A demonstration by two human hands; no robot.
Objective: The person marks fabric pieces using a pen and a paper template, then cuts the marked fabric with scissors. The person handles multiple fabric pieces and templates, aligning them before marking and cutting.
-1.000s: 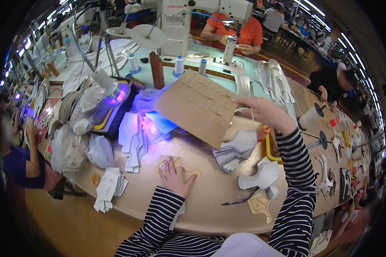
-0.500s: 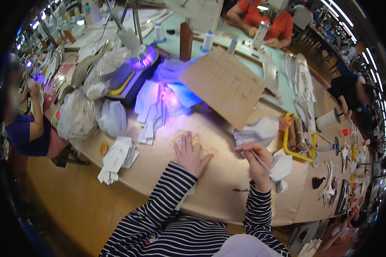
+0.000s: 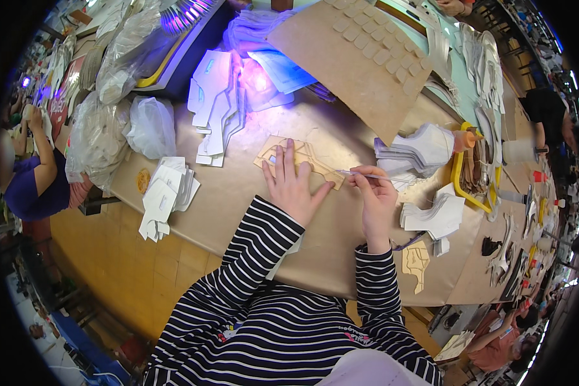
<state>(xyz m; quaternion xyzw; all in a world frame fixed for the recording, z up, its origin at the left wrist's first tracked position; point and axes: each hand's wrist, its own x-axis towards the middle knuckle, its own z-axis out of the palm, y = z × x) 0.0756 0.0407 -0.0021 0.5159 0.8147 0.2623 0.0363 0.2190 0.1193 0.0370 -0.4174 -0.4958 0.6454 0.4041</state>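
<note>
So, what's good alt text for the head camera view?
A person's left hand rests on a flat tan piece on a worktable; the right hand holds a thin tool, its tip near the piece's right end. White cut pieces lie stacked nearby.

Small white lettering is printed on the front of the striped shirt, near the hem. Pale letters are also seen on a red sheet at far left, partly covered.
</note>
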